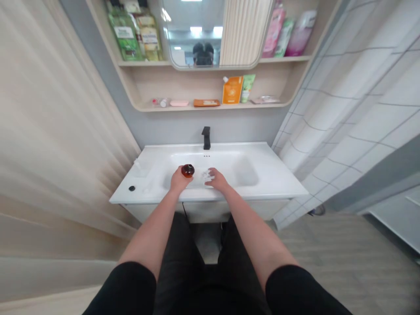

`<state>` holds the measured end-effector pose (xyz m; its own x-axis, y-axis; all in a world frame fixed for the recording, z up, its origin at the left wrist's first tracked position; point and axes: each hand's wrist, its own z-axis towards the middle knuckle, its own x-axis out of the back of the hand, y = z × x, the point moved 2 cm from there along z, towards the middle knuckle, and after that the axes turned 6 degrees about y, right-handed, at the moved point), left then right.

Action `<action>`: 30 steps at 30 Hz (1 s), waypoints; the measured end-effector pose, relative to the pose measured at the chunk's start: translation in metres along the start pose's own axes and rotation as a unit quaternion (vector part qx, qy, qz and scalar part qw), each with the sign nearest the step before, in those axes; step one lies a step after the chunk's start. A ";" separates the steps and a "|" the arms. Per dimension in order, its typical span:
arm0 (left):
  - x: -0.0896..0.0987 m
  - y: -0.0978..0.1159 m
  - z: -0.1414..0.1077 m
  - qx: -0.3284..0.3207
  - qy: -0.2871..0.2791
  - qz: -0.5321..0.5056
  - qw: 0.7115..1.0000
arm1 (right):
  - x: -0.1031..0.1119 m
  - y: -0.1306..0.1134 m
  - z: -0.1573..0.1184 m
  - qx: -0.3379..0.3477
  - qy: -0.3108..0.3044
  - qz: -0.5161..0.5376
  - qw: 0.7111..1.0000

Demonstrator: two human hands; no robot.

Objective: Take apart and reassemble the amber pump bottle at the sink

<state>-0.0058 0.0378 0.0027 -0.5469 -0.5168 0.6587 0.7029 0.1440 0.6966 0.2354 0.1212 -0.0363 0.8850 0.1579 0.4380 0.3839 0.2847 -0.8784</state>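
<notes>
My left hand [178, 180] is wrapped round an amber bottle [188, 170] with a dark round opening at its top. The bottle is upright over the front left of the white sink basin [244, 170]. A short distance to the right, my right hand [219, 179] has its fingers curled on a crumpled white, partly see-through piece [207, 176]. Its kind is too blurred to make out. Both hands are above the basin, apart from each other. A small black round cap-like piece [131, 188] lies on the left of the counter.
A black faucet [206, 138] stands behind the basin. Above it, a shelf [183, 108] bears an orange pouch [232, 90], a green tube [247, 88], a pink soap bar [179, 103] and an orange packet [206, 103]. A pale curtain [59, 131] hangs at left.
</notes>
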 end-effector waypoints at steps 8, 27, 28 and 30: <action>0.002 0.015 -0.007 -0.041 -0.029 0.091 0.995 | 0.001 -0.009 -0.002 -0.006 -0.021 -0.004 1.000; -0.002 0.030 -0.021 -0.116 -0.029 0.208 0.971 | 0.001 -0.006 0.001 -0.026 -0.027 -0.007 0.999; -0.002 0.030 -0.021 -0.118 -0.027 0.212 0.970 | 0.001 -0.006 0.001 -0.024 -0.027 -0.005 0.999; -0.002 0.031 -0.021 -0.125 -0.022 0.216 0.968 | 0.000 -0.006 0.001 -0.020 -0.027 0.004 0.999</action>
<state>0.0262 0.0257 0.0166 -0.1925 -0.4168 0.8884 0.9553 0.1273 0.2667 0.2331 0.1209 -0.0311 0.8731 0.2111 0.4395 0.3877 0.2461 -0.8883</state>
